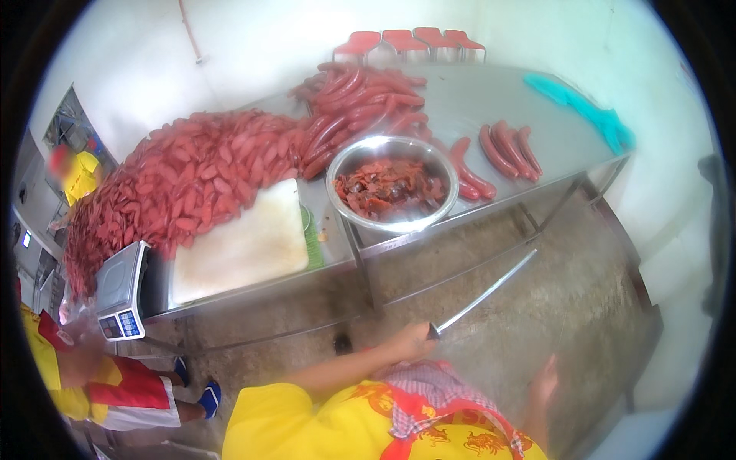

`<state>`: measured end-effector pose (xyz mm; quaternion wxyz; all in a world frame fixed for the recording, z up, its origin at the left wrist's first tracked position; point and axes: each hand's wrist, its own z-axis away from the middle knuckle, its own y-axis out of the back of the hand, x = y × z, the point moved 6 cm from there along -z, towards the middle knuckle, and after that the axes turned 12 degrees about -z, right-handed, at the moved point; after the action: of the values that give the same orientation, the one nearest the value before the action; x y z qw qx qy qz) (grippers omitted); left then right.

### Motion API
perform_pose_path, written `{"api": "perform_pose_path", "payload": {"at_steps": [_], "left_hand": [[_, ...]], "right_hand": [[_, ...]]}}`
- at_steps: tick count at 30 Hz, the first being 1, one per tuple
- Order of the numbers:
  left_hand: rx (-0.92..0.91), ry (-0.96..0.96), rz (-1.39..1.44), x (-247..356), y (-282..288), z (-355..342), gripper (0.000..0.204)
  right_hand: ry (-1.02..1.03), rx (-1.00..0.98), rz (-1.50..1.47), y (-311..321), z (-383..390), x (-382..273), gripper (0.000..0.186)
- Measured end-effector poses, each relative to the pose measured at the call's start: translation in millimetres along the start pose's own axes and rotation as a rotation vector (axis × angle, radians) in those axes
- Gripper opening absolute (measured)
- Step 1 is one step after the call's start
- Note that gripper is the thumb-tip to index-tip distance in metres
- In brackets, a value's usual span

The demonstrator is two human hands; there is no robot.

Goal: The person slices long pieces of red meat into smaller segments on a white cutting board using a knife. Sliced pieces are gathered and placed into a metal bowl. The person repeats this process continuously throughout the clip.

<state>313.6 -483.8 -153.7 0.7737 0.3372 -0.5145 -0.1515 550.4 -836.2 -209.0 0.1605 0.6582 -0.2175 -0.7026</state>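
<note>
**A:** What lay around the person at that moment?

**B:** A long steel table [491,100] ran across the view; a great heap of sliced red sausage [184,176] covered its left half, and whole sausages [360,100] were piled behind it; a few more sausages [510,149] lay apart to the right; a steel bowl [392,182] of dark red scraps stood near the front edge, just beside a white cutting board [241,245]; a digital scale [121,291] sat at the left end; a teal cloth [590,111] lay at the far right, and red chairs [410,42] stood behind; another person in yellow and red [100,383] stood at lower left.

**A:** And the hands?

**B:** The left hand [410,341] was closed around the handle of a long knife [483,295]; the right hand [546,383] hung by the person's side, fingers loosely extended, holding nothing.

**A:** Where was the knife, and how did it point?

**B:** It was held below the table's front edge, over the concrete floor [583,307]; its long axis ran diagonally, handle at lower left, tip up and to the right toward the table's lower rail; nothing stood between the blade and the table frame.
</note>
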Motion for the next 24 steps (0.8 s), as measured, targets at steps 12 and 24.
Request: {"api": "perform_pose_path", "payload": {"at_steps": [12,24], "left_hand": [[-0.090,-0.013,0.051,1,1,12,0.040],[-0.023,-0.070,0.048,2,-21,-5,0.038]], "right_hand": [[0.124,-0.038,0.009,-37,-8,-13,0.063],[0.538,-0.375,0.228,-105,56,-52,0.050]]}}
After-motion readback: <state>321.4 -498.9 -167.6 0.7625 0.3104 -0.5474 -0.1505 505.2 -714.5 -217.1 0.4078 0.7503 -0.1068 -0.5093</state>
